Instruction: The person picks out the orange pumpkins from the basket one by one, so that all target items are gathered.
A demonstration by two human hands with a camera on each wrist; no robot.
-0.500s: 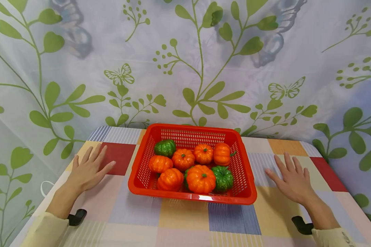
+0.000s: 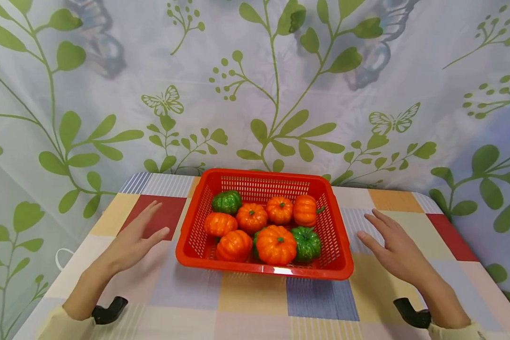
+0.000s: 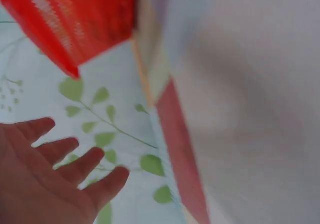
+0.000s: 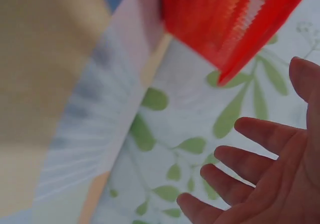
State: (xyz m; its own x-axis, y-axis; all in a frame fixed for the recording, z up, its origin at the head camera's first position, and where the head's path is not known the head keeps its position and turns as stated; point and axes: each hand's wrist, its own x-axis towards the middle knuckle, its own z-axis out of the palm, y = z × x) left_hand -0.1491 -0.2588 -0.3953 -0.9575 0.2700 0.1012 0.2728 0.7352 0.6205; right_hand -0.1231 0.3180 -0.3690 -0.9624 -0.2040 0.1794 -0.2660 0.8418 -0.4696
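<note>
A red plastic basket (image 2: pixel 263 269) with slotted walls sits mid-table in the head view. Inside lie several small orange pumpkins (image 2: pixel 276 245) and green pumpkins (image 2: pixel 307 244), one green one partly hidden beneath the orange ones. To the basket's left, my left hand (image 2: pixel 129 245) hovers with straight, spread fingers, touching nothing. On the other side my right hand (image 2: pixel 395 248) is likewise raised and holds nothing, palm turned toward the basket. Both wrist views show the fingers apart from the basket wall, seen in the left wrist view as a red side (image 3: pixel 95 23).
A patchwork-patterned cloth (image 2: pixel 255 326) covers the table. Behind it hangs a pale curtain (image 2: pixel 221 94) printed with green leaves and butterflies, close to the basket's far side. Black curved pieces (image 2: pixel 110 311) show at both wrists. A white loop (image 2: pixel 61 259) shows beyond the table's left edge.
Both hands have lifted off the tablecloth and turned their palms inward, shifting slightly toward the basket. The basket and pumpkins have stayed in place.
</note>
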